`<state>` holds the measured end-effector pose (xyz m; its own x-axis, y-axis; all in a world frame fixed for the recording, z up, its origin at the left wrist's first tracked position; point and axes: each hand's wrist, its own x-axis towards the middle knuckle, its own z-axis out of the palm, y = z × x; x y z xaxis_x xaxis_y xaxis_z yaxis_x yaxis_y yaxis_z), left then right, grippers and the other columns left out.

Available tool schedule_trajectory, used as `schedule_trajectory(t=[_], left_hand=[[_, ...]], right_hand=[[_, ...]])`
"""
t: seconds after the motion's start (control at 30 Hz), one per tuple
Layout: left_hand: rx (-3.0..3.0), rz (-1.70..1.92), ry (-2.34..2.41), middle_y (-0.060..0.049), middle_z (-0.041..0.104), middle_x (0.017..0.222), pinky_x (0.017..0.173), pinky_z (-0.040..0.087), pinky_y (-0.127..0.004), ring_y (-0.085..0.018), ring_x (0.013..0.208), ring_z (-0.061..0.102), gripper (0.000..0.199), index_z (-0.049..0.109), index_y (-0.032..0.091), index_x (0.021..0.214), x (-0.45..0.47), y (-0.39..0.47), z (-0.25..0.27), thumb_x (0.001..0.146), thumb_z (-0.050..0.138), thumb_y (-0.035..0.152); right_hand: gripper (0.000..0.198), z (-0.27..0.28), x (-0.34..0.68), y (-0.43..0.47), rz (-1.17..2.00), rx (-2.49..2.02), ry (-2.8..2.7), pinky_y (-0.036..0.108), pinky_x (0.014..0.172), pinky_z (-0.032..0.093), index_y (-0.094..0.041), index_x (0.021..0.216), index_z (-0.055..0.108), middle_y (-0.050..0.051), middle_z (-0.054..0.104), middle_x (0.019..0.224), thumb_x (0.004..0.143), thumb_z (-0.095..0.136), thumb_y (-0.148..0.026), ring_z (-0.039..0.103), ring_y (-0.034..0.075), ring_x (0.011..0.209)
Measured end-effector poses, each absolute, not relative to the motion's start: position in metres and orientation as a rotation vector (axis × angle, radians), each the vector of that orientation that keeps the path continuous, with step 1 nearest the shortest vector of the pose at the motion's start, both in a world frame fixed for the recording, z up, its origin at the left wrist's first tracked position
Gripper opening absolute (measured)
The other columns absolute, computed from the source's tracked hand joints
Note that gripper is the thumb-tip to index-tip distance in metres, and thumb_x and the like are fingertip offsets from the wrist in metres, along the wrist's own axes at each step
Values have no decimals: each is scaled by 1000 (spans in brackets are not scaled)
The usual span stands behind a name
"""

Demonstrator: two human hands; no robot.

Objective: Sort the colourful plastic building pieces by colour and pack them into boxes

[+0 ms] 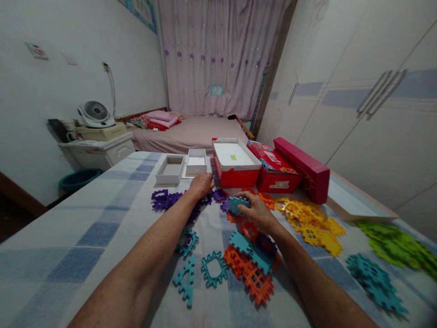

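A white electric fan (96, 114), a bed with a pink cover (205, 134) and white wardrobe doors (341, 77) frame a counter (133, 180) spread with a blue-and-white checked cloth (99, 233). Lined up along it, two open white cardboard boxes (170, 171) show pale bottoms, beside a red box with a white-rimmed top (238, 176) bearing a yellow-green label (233, 157), a printed red box (278, 181) and a long crimson box (303, 168). Purple notched plastic pieces (167, 200) lie at left, teal and orange ones (258, 284) between the forearms, yellow (312, 223) and lime-green piles (396, 243) at right. The left hand (201, 184) reaches forward, knuckles up, near the white boxes; whether its grip holds anything cannot be told. The right hand (256, 210), bent inward, has its grip closed on a teal notched plastic piece (235, 206) above purple and orange ones.
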<state>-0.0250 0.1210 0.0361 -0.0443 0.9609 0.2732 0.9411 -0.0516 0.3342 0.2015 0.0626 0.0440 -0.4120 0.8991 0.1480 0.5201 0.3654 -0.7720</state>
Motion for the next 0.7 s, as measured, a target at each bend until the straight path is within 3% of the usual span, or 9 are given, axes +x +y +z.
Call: schedule_trajectory(t=[0.23,0.4,0.53,0.7], left_hand=[[2018,927,1993,-6,72,100,83,48,-25,-17,91,65,39,62,14,119,-28,61,58,85,47,28],[1787,1114,1553,-5,73,99,86,50,-32,-19,90,66,32,70,16,102,-9,-5,70,80,54,32],[1666,1172,1436,-6,73,101,89,49,-34,-20,92,66,31,70,16,101,13,-26,67,78,58,32],[1531,1303,1407,-8,72,105,93,48,-34,-20,97,66,32,70,15,102,31,-18,43,78,59,32]], right_hand=[[22,51,216,69,1036,-1119,-2013,28,69,48,-16,88,65,2,67,79,75,60,-33,60,17,73],[28,89,241,38,1270,-939,-2095,28,69,47,-17,91,67,3,67,89,80,62,-43,59,17,78],[22,87,247,5,1161,-1060,-2288,26,61,44,-20,86,67,1,65,81,82,59,-40,56,16,69],[20,62,235,-15,874,-1126,-2437,29,76,43,-19,97,64,3,65,95,84,54,-31,57,18,85]])
